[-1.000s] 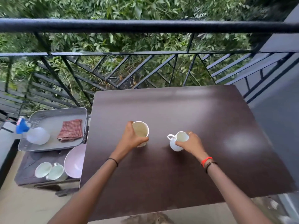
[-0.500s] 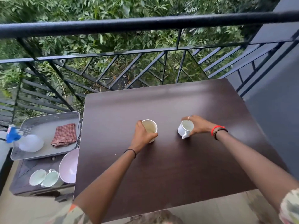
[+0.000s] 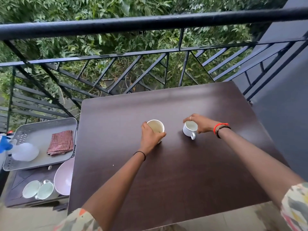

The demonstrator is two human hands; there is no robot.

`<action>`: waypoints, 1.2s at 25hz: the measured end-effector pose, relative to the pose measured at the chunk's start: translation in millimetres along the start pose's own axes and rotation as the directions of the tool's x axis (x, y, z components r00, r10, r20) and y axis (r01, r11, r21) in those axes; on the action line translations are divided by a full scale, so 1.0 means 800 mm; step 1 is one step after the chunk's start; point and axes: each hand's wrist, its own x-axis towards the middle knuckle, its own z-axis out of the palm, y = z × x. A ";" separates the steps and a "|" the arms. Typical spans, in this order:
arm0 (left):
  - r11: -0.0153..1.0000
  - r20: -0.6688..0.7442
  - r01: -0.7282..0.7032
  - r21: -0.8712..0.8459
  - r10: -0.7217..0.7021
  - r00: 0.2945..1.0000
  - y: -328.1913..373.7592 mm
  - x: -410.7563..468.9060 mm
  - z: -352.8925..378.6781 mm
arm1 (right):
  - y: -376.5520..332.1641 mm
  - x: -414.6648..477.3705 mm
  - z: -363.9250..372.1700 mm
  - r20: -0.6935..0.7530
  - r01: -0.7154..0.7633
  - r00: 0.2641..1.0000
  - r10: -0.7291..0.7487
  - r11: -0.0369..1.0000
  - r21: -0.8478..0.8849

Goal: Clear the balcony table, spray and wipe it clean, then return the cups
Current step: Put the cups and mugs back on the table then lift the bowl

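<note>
- While both cups stand upright near the middle of the table (image 3: 166, 189), each has a hand on it.
- tall cream cup (image 3: 155, 128): left of the pair, inside looks yellowish; can't tell if that is liquid or only the wall colour.
- left hand (image 3: 150, 139): fingers and thumb curled round the near side of the tall cream cup, gripping it.
- handled white cup (image 3: 190, 130): to the right, apart from the tall one, handle pointing toward the person; inside pale, contents can't tell.
- right hand (image 3: 202, 125): arched over the far and right side of the handled white cup, fingertips on the rim, holding it.
- Edges: both cups sit well apart from all four table edges.
- Far edge is near the black railing (image 3: 150, 22); right edge is near a grey wall (image 3: 283, 122).
- Left edge runs just beside a grey tray (image 3: 41, 129), lower than the tabletop.
- Tray holds a folded red checked cloth (image 3: 60, 142) and a spray bottle (image 3: 23, 151) lying on its side, blue head toward the left; the two are apart.
- Below the tray, a low dark stand (image 3: 18, 184) carries a pink bowl (image 3: 64, 176), partly tucked under the table edge.
- Two pale cups (image 3: 39, 190) lie beside the bowl on that stand, touching each other, mouths toward the camera.
</note>
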 end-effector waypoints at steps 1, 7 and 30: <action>1.000 0.005 0.002 0.002 -0.002 1.000 -0.001 0.001 0.001 | 0.004 0.002 0.001 -0.006 -0.006 1.000 0.007 1.000 0.012; 0.997 0.026 -0.041 0.061 0.040 0.999 -0.003 0.003 -0.003 | 0.018 0.012 0.015 0.027 -0.027 0.999 0.026 1.000 0.013; 0.963 -0.681 -0.014 -0.269 -0.180 0.710 -0.340 -0.107 -0.368 | -0.508 0.056 0.149 -0.555 0.374 0.832 -0.006 0.745 0.552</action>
